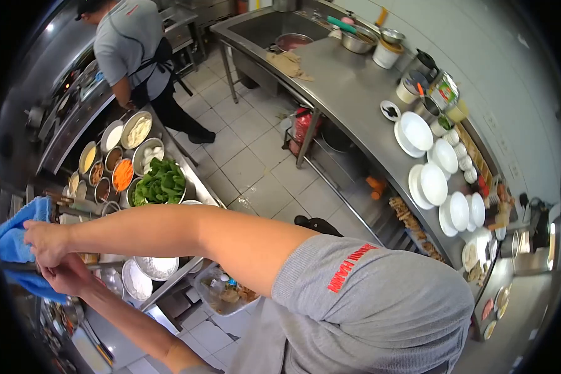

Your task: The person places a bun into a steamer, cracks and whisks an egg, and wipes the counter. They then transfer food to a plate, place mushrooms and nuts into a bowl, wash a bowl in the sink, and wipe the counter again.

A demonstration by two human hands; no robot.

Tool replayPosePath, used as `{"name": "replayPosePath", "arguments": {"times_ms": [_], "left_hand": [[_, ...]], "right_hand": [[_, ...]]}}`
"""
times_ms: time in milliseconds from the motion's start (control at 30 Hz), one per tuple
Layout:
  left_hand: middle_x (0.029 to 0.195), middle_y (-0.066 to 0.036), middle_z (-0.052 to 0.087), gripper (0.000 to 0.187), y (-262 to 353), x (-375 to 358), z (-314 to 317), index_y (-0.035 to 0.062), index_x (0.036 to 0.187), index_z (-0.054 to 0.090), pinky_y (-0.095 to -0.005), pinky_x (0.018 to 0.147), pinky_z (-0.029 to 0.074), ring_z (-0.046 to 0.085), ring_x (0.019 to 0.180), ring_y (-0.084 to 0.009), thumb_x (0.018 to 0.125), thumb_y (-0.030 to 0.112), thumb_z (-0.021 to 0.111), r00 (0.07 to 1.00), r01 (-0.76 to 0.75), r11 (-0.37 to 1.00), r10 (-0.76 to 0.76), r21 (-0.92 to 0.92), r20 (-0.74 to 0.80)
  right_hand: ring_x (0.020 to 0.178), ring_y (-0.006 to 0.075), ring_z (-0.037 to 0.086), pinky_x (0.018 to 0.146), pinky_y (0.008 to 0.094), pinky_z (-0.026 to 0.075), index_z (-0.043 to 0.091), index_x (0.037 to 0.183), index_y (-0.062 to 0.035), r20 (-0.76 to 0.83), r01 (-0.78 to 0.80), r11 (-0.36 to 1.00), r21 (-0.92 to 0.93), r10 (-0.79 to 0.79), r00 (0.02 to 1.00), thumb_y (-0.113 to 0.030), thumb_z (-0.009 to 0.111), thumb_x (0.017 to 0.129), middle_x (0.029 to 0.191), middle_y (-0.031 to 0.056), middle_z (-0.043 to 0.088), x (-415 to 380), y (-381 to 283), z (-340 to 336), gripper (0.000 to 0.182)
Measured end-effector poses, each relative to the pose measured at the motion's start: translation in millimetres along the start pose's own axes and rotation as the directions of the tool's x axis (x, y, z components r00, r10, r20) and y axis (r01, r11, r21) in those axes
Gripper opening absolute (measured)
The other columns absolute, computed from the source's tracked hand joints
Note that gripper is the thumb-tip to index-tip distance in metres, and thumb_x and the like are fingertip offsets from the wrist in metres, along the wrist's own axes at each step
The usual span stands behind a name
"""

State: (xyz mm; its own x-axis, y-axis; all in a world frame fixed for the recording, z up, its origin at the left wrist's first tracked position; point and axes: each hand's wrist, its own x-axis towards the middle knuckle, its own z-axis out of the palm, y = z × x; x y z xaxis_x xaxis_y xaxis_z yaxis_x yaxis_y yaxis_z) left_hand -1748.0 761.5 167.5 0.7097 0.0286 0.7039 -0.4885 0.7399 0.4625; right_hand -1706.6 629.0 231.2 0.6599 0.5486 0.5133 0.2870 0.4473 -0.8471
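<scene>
The cloth (14, 240) is lying bunched just beyond both hands, the right hand (47, 243) nearer and grasping it; the left hand (67, 276) is overlapping below, its grip too hidden to tell.

Cloth (15, 232) at right hand (47, 242); greens (160, 182) to its right; 2 powder bowls (125, 279) right of left hand (67, 275); counter (349, 81) far right.

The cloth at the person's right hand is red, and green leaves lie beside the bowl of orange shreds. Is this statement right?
Not fully: the head view shows that the cloth at the person's right hand is blue, not red. The green leaves do lie beside the bowl of orange shreds.
</scene>
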Motion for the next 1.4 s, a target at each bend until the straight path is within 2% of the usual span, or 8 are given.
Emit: {"name": "replayPosePath", "arguments": {"times_ms": [133,300,500,633,767,933,1200,1400], "left_hand": [[0.121,-0.013,0.057,0.034,13,-12,-4,-0.0062,0.127,0.052,-0.0337,0.095,0.046,0.057,0.109,-0.0193,0.102,0.016,0.044,0.791,0.103,0.813,0.283,0.573,-0.543],[0.122,-0.013,0.058,0.032,22,-18,-23,-0.0050,0.124,0.055,-0.0345,0.095,0.047,0.057,0.110,-0.0207,0.102,0.017,0.049,0.828,0.267,0.718,0.171,0.643,-0.534],[0.121,-0.010,0.060,0.029,3,-15,-19,-0.0027,0.117,0.061,-0.0308,0.085,0.049,0.059,0.104,-0.0162,0.094,0.015,0.064,0.804,0.339,0.566,0.240,0.752,-0.544],[0.115,-0.007,0.065,0.027,-14,-38,-33,0.0024,0.113,0.063,-0.0296,0.078,0.051,0.063,0.095,-0.0165,0.089,0.013,0.071,0.674,0.416,0.653,0.246,0.633,-0.697],[0.115,-0.005,0.060,0.035,-41,-116,-48,0.0074,0.119,0.058,-0.0311,0.087,0.045,0.058,0.105,-0.0163,0.086,0.012,0.071,0.645,0.605,0.413,0.246,0.680,-0.723],[0.118,-0.005,0.059,0.038,-105,-171,15,0.0057,0.126,0.057,-0.0270,0.088,0.045,0.056,0.106,-0.0151,0.091,0.014,0.067,0.568,0.674,0.189,0.486,0.715,-0.664],[0.108,-0.007,0.060,0.026,-217,-190,163,-0.0034,0.115,0.059,-0.0262,0.083,0.047,0.058,0.096,-0.0142,0.090,0.004,0.062,0.504,0.765,0.033,0.590,0.643,-0.630],[0.111,-0.010,0.061,0.021,-268,-240,238,0.0011,0.109,0.061,-0.0320,0.080,0.050,0.059,0.102,-0.0213,0.089,0.004,0.061,0.492,0.837,-0.144,0.620,0.528,-0.611]], "right_hand": [[0.116,0.0356,0.057,0.094,0.0396,0.049,0.072,0.091,0.0021,0.112,-0.189,0.982,0.022,0.185,0.976,-0.006,0.064,0.071,0.116,0.0269,0.062,-9,-7,8,0.022],[0.074,0.0312,0.069,0.070,0.0361,0.056,0.070,0.064,-0.0023,-0.138,0.086,0.929,-0.361,-0.145,0.980,-0.001,0.069,0.058,0.075,0.0179,0.069,37,54,16,0.007],[0.095,0.0344,0.062,0.078,0.0395,0.054,0.070,0.080,-0.0021,-0.020,0.092,0.519,-0.850,-0.206,0.978,-0.005,0.069,0.064,0.092,0.0194,0.064,-6,-7,-39,0.016],[0.089,0.0364,0.062,0.078,0.0429,0.052,0.067,0.087,0.0014,-0.001,0.203,0.660,-0.724,-0.295,0.956,-0.007,0.064,0.072,0.096,0.0201,0.060,-91,-31,-165,0.017],[0.071,0.0154,0.060,0.066,0.0330,0.048,0.067,0.095,-0.0006,-0.140,-0.153,0.873,-0.463,0.099,0.985,-0.013,0.059,0.087,0.078,0.0097,0.066,-215,-20,-307,0.017],[0.059,0.0035,0.048,0.048,0.0200,0.037,0.064,0.090,-0.0058,-0.496,-0.657,0.700,-0.282,0.480,0.724,-0.017,0.067,0.092,0.070,-0.0046,0.055,-409,9,-461,0.012],[0.058,0.0065,0.054,0.048,0.0231,0.048,0.064,0.092,-0.0069,-0.538,-0.908,0.418,0.013,0.769,0.346,-0.013,0.068,0.089,0.069,-0.0024,0.057,-574,43,-543,0.008],[0.068,0.0222,0.065,0.065,0.0368,0.052,0.062,0.103,-0.0001,-0.055,-0.532,0.574,-0.623,0.646,0.761,-0.011,0.065,0.087,0.078,0.0124,0.066,-454,95,-542,0.019]]}}
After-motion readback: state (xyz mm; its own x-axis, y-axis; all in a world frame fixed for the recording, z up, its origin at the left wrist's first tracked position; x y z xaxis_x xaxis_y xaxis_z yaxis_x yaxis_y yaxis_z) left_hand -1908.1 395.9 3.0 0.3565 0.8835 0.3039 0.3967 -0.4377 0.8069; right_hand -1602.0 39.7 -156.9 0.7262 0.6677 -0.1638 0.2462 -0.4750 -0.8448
